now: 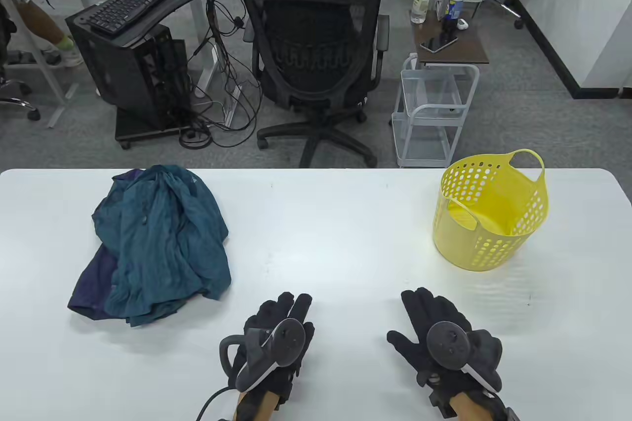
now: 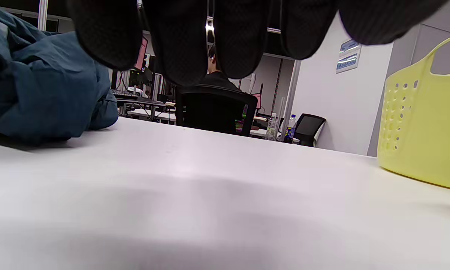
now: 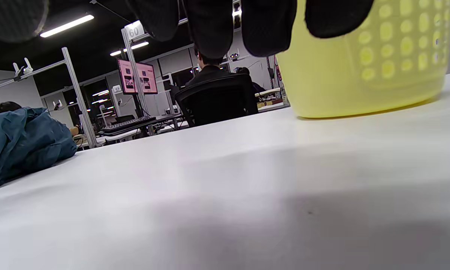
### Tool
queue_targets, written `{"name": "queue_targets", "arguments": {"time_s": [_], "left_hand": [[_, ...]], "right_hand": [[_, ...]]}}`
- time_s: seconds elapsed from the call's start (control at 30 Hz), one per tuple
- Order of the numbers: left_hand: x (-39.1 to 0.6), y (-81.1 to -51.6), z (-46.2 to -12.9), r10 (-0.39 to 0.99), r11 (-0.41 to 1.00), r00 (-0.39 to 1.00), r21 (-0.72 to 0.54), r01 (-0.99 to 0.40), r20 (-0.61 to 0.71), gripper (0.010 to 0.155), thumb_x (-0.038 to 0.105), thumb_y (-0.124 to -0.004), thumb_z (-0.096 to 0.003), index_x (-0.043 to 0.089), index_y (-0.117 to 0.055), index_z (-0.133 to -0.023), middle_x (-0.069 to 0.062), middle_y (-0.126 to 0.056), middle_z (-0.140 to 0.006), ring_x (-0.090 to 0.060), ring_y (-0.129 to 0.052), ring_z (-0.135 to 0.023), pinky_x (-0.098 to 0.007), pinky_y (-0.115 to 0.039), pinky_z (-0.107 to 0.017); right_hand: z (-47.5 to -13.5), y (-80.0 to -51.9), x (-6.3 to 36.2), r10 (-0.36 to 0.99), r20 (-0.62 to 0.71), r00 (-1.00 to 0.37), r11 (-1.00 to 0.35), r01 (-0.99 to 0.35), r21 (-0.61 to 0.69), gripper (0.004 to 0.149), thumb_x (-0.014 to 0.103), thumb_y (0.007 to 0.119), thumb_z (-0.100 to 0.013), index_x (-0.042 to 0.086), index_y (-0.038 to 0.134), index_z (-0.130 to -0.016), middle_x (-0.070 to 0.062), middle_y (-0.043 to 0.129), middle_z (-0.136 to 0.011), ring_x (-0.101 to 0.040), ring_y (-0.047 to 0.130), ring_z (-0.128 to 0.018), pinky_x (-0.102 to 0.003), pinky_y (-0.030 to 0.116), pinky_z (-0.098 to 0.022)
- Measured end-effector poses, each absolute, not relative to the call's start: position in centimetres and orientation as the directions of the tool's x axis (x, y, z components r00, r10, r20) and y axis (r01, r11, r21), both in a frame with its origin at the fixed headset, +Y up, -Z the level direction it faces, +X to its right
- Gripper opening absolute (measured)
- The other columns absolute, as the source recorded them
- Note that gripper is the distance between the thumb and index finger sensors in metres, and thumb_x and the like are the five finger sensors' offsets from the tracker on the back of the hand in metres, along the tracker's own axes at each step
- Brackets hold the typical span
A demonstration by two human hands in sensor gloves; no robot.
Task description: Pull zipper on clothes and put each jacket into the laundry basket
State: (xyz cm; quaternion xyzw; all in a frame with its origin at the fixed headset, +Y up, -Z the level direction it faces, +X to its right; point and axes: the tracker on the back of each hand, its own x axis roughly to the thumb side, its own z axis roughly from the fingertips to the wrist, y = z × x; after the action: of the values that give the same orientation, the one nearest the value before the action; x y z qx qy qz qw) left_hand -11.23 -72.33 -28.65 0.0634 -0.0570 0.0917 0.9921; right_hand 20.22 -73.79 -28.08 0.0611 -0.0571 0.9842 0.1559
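Resting flat near the 6 o'clock edge of the white table point(image 1: 326, 223), both gloved hands lie palm-down w/ fingers straight, holding nothing. Left hand point(image 1: 276, 342) sits at approx 6-7 o'clock, fingers close together & aimed toward 12; tracker strapped on its back. Right hand point(image 1: 444, 337) is at approx 5 o'clock, fingers a bit spread, thumb out toward 9. The two hands are apart, bare tabletop between them.

Jackets point(image 1: 158, 243) sit in a crumpled heap at approx 9-10 o'clock on the table: a teal one on top, a darker purple-ish one showing under it at the heap's 7 o'clock corner & at its 12 o'clock edge. Zippers can't be made out. Heap is well apart from both hands. Left wrist view shows the teal fabric point(image 2: 41, 86) at its 9 o'clock side, fingertips point(image 2: 180, 45) hanging in from the top.

Laundry basket point(image 1: 489, 213), yellow, perforated, w/ handles, stands upright at approx 2-3 o'clock on the table, nothing seen inside. It's nearer the right hand than the left but not touching; right wrist view has it point(image 3: 367, 75) just beyond the fingertips point(image 3: 210, 30).

Beyond the table at 12 o'clock: black office chair point(image 1: 311, 51); small cart point(image 1: 429, 110) to its right.
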Motion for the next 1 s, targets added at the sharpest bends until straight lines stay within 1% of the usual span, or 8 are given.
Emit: {"name": "queue_targets", "arguments": {"time_s": [0.3, 0.43, 0.57, 0.77, 0.9, 1.0], "left_hand": [[-10.8, -72.7, -28.7, 0.173, 0.978, 0.975, 0.094, -0.188, 0.142, 0.06, 0.06, -0.072, -0.039, 0.045, -0.069, -0.097, 0.005, -0.078, -0.107, -0.034, -0.086, -0.089, -0.057, -0.074, -0.059], [-10.6, -72.9, -28.7, 0.16, 0.981, 0.976, 0.087, -0.174, 0.146, 0.06, 0.061, -0.072, -0.039, 0.045, -0.069, -0.097, 0.006, -0.078, -0.107, -0.034, -0.086, -0.089, -0.057, -0.074, -0.059], [-10.6, -73.1, -28.7, 0.158, 0.982, 0.976, 0.078, -0.17, 0.148, 0.06, 0.06, -0.072, -0.0389, 0.045, -0.069, -0.097, 0.005, -0.078, -0.107, -0.034, -0.086, -0.089, -0.057, -0.074, -0.059], [-10.8, -73.4, -28.8, 0.156, 0.983, 0.979, 0.074, -0.167, 0.133, 0.06, 0.06, -0.072, -0.039, 0.045, -0.07, -0.097, 0.006, -0.078, -0.106, -0.033, -0.087, -0.089, -0.057, -0.074, -0.058], [-11.2, -72.6, -29.6, 0.135, 0.985, 0.985, 0.091, -0.145, 0.104, 0.06, 0.061, -0.071, -0.0388, 0.046, -0.069, -0.097, 0.007, -0.078, -0.107, -0.032, -0.086, -0.09, -0.056, -0.074, -0.06], [-12.0, -71.3, -30.8, 0.062, 0.991, 0.997, 0.115, -0.066, 0.039, 0.057, 0.062, -0.07, -0.0389, 0.053, -0.07, -0.095, 0.012, -0.078, -0.108, -0.029, -0.086, -0.092, -0.056, -0.074, -0.061]], "right_hand": [[-28.1, -74.1, 19.9, 0.29, 0.144, -0.946, -0.95, -0.303, -0.079, 0.081, 0.077, 0.067, -0.045, 0.034, 0.049, -0.112, -0.003, 0.055, -0.122, -0.045, 0.059, -0.103, -0.067, 0.053, -0.068], [-28.1, -74.1, 19.9, 0.286, 0.144, -0.947, -0.951, -0.299, -0.082, 0.081, 0.077, 0.067, -0.045, 0.035, 0.049, -0.112, -0.002, 0.054, -0.122, -0.046, 0.05, -0.107, -0.071, 0.047, -0.069], [-28.1, -74.3, 20.0, 0.286, 0.142, -0.948, -0.951, -0.299, -0.08, 0.08, 0.077, 0.065, -0.045, 0.035, 0.052, -0.112, -0.001, 0.049, -0.124, -0.047, 0.041, -0.11, -0.073, 0.04, -0.069], [-27.9, -74.3, 20.3, 0.296, 0.14, -0.945, -0.947, -0.31, -0.09, 0.08, 0.077, 0.065, -0.045, 0.035, 0.052, -0.112, -0.001, 0.047, -0.125, -0.046, 0.04, -0.11, -0.074, 0.039, -0.07], [-28.0, -74.3, 20.6, 0.308, 0.131, -0.942, -0.943, -0.32, -0.092, 0.08, 0.077, 0.065, -0.045, 0.035, 0.052, -0.112, -0.001, 0.047, -0.124, -0.046, 0.041, -0.11, -0.074, 0.039, -0.07], [-28.0, -74.3, 20.7, 0.317, 0.131, -0.939, -0.939, -0.331, -0.097, 0.079, 0.076, 0.066, -0.045, 0.034, 0.054, -0.111, -0.002, 0.048, -0.124, -0.046, 0.043, -0.11, -0.074, 0.04, -0.069]]}}
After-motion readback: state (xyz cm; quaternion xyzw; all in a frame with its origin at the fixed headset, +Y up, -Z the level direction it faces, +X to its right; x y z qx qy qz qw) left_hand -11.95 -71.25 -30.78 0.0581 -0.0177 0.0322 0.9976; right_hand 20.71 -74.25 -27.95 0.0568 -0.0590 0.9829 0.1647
